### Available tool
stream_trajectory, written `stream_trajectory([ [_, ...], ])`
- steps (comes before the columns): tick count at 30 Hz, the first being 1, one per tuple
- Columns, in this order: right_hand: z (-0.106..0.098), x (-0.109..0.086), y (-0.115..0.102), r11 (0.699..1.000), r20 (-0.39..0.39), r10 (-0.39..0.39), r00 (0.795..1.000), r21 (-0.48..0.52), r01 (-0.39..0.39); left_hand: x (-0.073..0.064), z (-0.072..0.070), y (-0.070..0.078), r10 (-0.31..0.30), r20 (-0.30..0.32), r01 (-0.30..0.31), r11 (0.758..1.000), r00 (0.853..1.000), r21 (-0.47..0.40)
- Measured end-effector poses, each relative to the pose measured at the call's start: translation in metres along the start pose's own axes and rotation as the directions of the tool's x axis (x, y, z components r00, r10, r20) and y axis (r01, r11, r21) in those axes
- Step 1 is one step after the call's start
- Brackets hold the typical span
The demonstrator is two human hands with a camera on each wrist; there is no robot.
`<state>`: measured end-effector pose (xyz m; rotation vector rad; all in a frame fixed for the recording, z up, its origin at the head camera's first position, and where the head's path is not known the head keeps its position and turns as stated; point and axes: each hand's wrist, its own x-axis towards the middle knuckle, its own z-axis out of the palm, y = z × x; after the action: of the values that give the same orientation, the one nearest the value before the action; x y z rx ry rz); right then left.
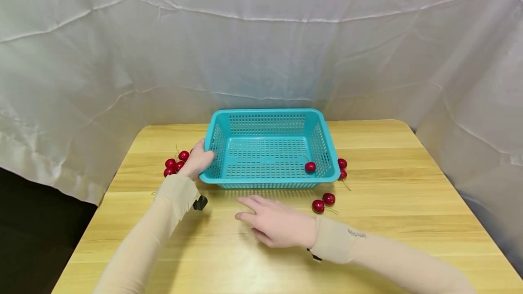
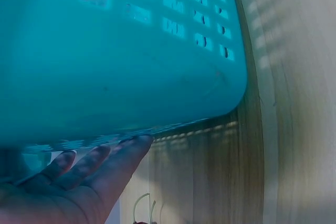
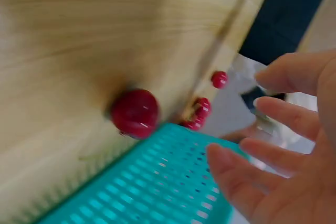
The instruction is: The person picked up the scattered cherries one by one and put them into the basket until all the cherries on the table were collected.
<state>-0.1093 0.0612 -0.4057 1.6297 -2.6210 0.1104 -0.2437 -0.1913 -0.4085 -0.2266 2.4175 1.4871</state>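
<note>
A turquoise perforated plastic basket [image 1: 267, 180] sits on the wooden table. My left hand [image 1: 200, 160] grips its left rim, thumb over the edge and fingers along the outer wall, as the left wrist view shows below the basket wall [image 2: 121, 87]. One red cherry [image 1: 310, 167] lies inside, at the front right. In front of the basket, my right hand [image 1: 282, 223] hovers over the table with fingers spread and nothing held. Two cherries [image 1: 318, 206] with stems lie just beyond its wrist. The right wrist view has a cherry [image 3: 135, 113] beside the basket, near the open fingers.
Several cherries [image 1: 170, 163] are clustered left of the basket, partly behind the left hand. Two more cherries [image 1: 342, 163] lie against the basket's right side. A pale curtain [image 1: 261, 58] hangs behind the table [image 1: 408, 194] and along its sides.
</note>
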Motion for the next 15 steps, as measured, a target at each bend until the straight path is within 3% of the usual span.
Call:
stream_trajectory([
  [5, 0.018, 0.006, 0.0, 0.996, 0.089, 0.053, 0.995, -0.075, -0.046, 0.002, -0.001, -0.001, 0.005, 0.002, -0.005, 1.0, 1.0, -0.006],
  [15, 0.032, 0.013, 0.0, 0.988, 0.125, 0.074, 0.989, -0.147, -0.056, 0.003, -0.001, -0.002, 0.011, -0.006, -0.011, 1.0, 1.0, -0.005],
])
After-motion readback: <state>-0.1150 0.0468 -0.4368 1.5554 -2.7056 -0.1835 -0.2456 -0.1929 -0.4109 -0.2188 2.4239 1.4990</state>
